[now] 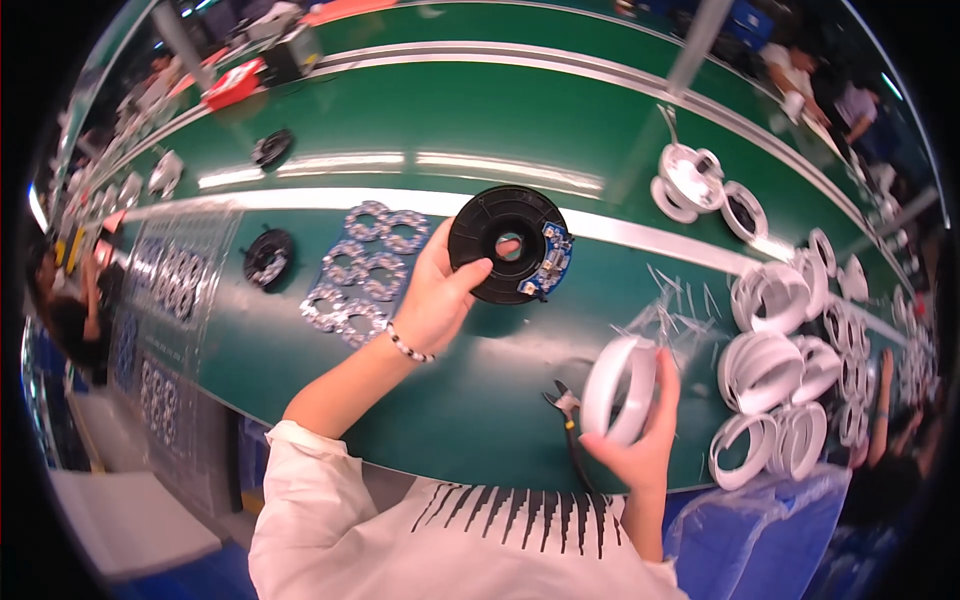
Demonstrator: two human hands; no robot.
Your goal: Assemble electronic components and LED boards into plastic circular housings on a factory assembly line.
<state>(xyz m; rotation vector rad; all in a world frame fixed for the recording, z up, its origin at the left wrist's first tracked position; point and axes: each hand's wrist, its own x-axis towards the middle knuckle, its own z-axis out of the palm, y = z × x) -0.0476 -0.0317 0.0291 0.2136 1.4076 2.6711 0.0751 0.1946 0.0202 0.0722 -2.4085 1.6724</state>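
1. My left hand (440,285) grips a black round housing (500,212) just above the centre of the frame, thumb on its front face, a fingertip showing through its central hole.
2. A small blue circuit board (553,262) sits at the housing's right edge.
3. My right hand (645,445) is closed around a white plastic ring (603,395), lower right of centre, thumb at its bottom edge, fingers along its right side.
4. The key relation: the housing lies up and left of my right fingers, apart from the ring. The ring stands nearly edge-on, its long axis near vertical, top leaning right; the housing shows me its broad face.
5. Yellow-and-black cutters (572,430) lie just left of the ring, on the green bench (480,400).
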